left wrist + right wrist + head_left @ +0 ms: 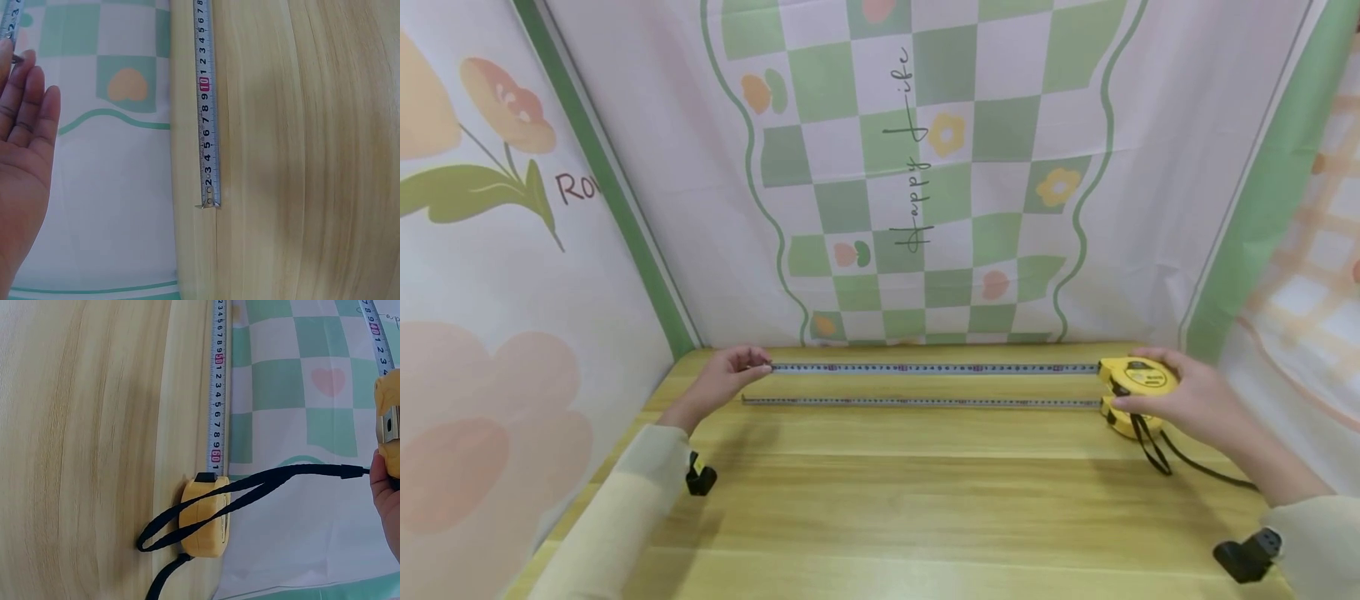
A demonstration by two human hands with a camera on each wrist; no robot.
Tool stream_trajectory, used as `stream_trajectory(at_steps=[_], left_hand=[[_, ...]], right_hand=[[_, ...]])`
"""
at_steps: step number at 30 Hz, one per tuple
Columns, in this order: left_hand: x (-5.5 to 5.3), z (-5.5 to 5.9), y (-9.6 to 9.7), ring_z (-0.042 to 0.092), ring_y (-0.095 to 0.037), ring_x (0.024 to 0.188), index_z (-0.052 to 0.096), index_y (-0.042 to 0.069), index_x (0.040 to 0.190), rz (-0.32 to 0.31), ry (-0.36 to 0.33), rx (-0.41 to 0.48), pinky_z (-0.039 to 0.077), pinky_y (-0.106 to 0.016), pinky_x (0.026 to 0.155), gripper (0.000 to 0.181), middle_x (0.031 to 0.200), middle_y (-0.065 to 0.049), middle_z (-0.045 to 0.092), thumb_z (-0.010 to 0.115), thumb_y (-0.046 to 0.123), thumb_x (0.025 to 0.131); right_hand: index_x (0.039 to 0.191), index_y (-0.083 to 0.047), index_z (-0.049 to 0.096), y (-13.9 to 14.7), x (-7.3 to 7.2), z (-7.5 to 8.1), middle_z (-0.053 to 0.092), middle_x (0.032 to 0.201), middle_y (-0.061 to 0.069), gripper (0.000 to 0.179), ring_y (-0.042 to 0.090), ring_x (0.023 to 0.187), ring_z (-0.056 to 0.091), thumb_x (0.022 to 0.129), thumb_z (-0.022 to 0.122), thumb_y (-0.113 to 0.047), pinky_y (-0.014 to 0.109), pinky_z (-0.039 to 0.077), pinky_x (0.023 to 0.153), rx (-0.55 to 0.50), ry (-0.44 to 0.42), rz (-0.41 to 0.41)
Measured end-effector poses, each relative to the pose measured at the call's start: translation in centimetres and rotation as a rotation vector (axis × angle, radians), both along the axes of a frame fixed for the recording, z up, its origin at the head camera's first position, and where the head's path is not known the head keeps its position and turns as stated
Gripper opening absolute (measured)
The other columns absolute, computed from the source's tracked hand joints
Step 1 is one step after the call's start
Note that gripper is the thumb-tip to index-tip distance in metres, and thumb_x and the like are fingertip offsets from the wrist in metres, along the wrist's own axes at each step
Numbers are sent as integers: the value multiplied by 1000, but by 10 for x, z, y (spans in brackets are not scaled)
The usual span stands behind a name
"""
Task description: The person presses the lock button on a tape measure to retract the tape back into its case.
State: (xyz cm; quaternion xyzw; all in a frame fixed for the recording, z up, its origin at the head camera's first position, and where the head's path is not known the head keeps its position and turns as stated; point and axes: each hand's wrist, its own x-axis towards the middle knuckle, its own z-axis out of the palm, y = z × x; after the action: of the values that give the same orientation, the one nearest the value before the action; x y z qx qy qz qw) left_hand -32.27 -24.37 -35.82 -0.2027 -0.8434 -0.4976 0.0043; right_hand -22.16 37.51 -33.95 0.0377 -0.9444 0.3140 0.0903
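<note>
My left hand (722, 385) pinches the hooked end of a tape measure's pulled-out blade (940, 368) between thumb and fingers. At the right, my right hand (1210, 404) grips that tape's yellow case (1152, 375). The blade stretches straight between both hands, raised above the table, as the wrist views show. A second yellow tape measure (214, 542) rests on the table below the held one. Its blade (207, 125) lies extended along the table, roughly parallel to the first, with its metal hook (209, 201) at the left end. The left thumb is partly cut off in the left wrist view.
A wooden table (880, 508) carries the lower tape. Black wrist straps (262, 484) hang from the cases, one loop crossing in front of the lower case. Behind the table hangs a green-checked curtain (925, 192), with printed cloth (482, 275) on the left side.
</note>
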Motion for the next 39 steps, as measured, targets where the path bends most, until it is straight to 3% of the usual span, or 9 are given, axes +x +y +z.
stream_trajectory(at_steps=[19,39], left_hand=[[-2,2,6,55,-17,78,61,0,107,-2,-4,-2,48,-26,64,21,96,-10,63,63,18,97],[-1,2,14,60,-22,89,62,1,107,-33,-13,25,52,-28,73,20,103,-16,64,64,17,96]], right_hand=[[143,0,38,-6,0,-1,54,103,23,89,25,75,52,78,80,-44,31,48,50,10,12,-10],[141,1,40,-16,0,-3,53,107,24,84,24,76,53,79,82,-37,33,51,51,-56,36,21]])
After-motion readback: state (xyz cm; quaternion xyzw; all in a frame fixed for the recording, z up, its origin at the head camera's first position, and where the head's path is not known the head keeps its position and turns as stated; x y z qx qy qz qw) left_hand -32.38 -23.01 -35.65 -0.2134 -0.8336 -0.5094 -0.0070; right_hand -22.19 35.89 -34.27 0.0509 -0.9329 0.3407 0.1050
